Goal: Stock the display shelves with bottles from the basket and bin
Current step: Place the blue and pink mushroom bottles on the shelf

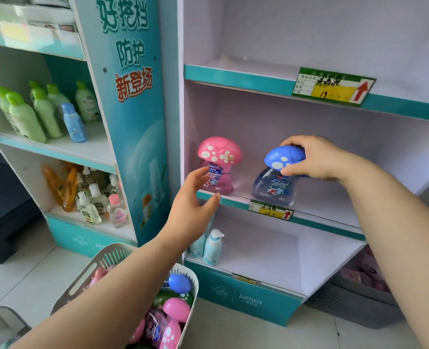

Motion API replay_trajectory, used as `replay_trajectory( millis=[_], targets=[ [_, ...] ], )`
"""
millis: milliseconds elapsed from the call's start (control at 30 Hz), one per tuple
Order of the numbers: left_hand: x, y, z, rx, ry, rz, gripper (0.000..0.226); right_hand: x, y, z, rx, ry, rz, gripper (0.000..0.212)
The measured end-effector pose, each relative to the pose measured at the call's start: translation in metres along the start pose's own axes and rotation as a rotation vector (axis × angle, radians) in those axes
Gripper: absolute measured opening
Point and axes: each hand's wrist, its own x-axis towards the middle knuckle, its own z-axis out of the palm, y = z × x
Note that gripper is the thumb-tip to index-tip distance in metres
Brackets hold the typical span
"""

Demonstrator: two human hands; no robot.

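Note:
A pink mushroom-capped bottle [218, 165] stands upright at the left of the middle shelf [316, 212]. My left hand [195, 205] hovers just in front of it, fingers spread, holding nothing. To the right, my right hand [314, 157] grips the blue cap of a blue mushroom bottle [275, 182], whose base rests on the same shelf. Below my left arm, a white slotted basket [102, 260] holds several more pink and blue mushroom bottles [175, 308].
Two white pump bottles [212, 244] stand at the left of the lower shelf. The left display unit [133, 122] carries green, blue, orange and clear bottles. A grey bin [359, 293] with pink items sits at the lower right. The top shelf bears a price tag [334, 88].

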Motion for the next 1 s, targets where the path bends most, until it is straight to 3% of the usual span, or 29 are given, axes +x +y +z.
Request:
replay_trajectory(
  millis=[333,733,833,1000],
  targets=[
    [-0.002,0.034,0.056,0.072,-0.108,0.020,0.053,-0.045,0.070,-0.027,-0.129,-0.026,0.139,0.046],
    [-0.008,0.042,0.073,0.116,-0.156,0.019,0.057,-0.061,0.084,-0.041,-0.332,-0.046,0.212,0.045],
    [-0.009,0.042,0.072,0.118,-0.155,0.037,0.057,-0.060,0.079,-0.041,-0.457,-0.080,0.250,0.054],
    [-0.017,0.029,0.051,0.201,-0.144,0.100,0.057,-0.075,0.052,-0.028,-0.414,0.150,0.068,0.071]
  ],
)
